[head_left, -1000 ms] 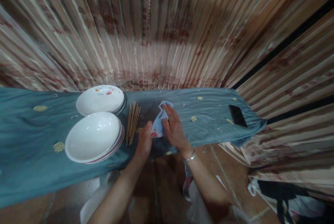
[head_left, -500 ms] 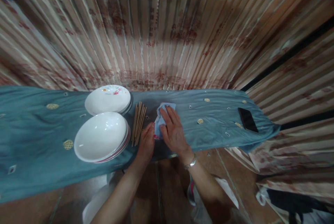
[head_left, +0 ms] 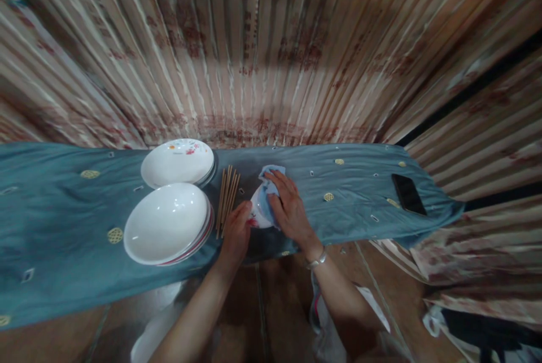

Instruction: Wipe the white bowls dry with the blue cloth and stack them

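A white bowl [head_left: 258,217] with a red pattern on its side is over the cloth-covered table, partly hidden beneath a light blue cloth [head_left: 270,185]. My left hand [head_left: 237,226] grips the bowl's left edge, its fingers closed. On the bowl's right side, my right hand [head_left: 291,208] is closed on the blue cloth and presses it against the bowl. Close to my left hand lie several wooden chopsticks [head_left: 227,196], roughly side by side.
Left of the chopsticks stand a stack of large white bowls [head_left: 167,224] and, behind it, a stack of flower-patterned plates [head_left: 178,162]. A black phone [head_left: 409,193] lies near the right end of the blue-green tablecloth [head_left: 351,216]. Patterned curtains [head_left: 275,92] hang behind.
My right hand and the cloth have shifted slightly right over the bowl, so more of its white side and red pattern shows. My left hand stays at its edge.
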Action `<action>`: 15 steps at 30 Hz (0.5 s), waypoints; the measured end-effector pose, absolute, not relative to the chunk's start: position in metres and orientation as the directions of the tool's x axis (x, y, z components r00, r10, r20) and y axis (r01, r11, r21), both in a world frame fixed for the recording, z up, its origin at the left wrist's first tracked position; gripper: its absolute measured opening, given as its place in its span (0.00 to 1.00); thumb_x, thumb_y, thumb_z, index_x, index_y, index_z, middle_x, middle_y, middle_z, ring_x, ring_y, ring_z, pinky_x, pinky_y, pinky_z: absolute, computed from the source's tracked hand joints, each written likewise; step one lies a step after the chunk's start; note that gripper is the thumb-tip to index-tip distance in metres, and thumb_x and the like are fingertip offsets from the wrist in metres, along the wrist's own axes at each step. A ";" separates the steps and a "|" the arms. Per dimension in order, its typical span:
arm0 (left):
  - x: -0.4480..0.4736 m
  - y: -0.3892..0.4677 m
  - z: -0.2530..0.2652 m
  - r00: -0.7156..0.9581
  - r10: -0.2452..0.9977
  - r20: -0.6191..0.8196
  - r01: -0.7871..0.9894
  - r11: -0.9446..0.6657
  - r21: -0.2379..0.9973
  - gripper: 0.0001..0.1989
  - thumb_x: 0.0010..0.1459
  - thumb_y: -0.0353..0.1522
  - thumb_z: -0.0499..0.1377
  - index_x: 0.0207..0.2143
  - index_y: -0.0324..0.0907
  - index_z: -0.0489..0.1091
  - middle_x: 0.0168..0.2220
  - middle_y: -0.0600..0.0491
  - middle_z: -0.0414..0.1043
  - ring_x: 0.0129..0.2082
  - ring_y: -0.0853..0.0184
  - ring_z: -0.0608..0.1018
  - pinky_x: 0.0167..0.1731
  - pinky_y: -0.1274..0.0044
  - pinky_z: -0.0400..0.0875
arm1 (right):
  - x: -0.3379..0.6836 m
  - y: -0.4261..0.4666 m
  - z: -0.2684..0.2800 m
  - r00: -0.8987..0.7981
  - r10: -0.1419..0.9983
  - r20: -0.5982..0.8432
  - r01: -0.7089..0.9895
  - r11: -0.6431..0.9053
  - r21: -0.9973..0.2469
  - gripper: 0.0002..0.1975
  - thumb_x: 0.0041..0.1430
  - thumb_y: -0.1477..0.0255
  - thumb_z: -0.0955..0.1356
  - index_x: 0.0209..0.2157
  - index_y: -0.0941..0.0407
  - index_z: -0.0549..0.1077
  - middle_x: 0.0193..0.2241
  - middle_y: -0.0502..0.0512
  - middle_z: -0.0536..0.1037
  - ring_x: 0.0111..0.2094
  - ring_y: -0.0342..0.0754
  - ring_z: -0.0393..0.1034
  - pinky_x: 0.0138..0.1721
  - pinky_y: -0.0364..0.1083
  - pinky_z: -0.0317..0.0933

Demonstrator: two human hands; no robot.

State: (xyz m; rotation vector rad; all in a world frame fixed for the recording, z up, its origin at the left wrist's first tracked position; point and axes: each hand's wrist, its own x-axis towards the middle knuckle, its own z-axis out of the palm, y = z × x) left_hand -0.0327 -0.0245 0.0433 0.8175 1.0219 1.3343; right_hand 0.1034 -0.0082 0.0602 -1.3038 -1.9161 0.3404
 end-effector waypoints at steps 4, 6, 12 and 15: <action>-0.033 -0.024 0.058 -0.042 0.985 -0.165 -0.398 0.135 0.907 0.10 0.54 0.38 0.58 0.25 0.43 0.73 0.25 0.49 0.75 0.38 0.57 0.77 0.38 0.69 0.73 | 0.113 0.005 0.049 -0.061 0.919 0.389 0.465 0.371 -0.804 0.23 0.68 0.64 0.57 0.60 0.56 0.65 0.61 0.58 0.68 0.63 0.49 0.60 0.65 0.53 0.50; -0.039 -0.025 0.062 -0.060 0.977 -0.206 -0.371 0.170 0.913 0.05 0.50 0.33 0.61 0.24 0.43 0.74 0.26 0.50 0.75 0.41 0.56 0.77 0.40 0.70 0.73 | 0.116 0.010 0.040 0.005 0.939 0.345 0.369 0.319 -0.873 0.23 0.68 0.62 0.58 0.59 0.55 0.67 0.59 0.56 0.71 0.62 0.50 0.63 0.64 0.53 0.53; -0.055 -0.023 0.041 -0.085 0.975 -0.206 -0.440 0.148 0.886 0.05 0.46 0.28 0.64 0.29 0.43 0.76 0.36 0.48 0.80 0.51 0.52 0.74 0.48 0.69 0.71 | 0.121 0.019 -0.001 0.129 0.975 0.182 0.273 0.141 -0.951 0.28 0.68 0.55 0.56 0.58 0.56 0.69 0.53 0.58 0.77 0.58 0.52 0.67 0.61 0.56 0.59; -0.052 -0.019 0.028 -0.082 0.972 -0.221 -0.493 0.153 0.856 0.06 0.50 0.31 0.63 0.33 0.43 0.77 0.41 0.46 0.80 0.55 0.52 0.72 0.52 0.68 0.69 | 0.122 0.017 -0.021 0.164 0.966 0.201 0.268 0.153 -0.951 0.28 0.69 0.56 0.54 0.60 0.56 0.67 0.54 0.59 0.75 0.60 0.49 0.65 0.61 0.55 0.60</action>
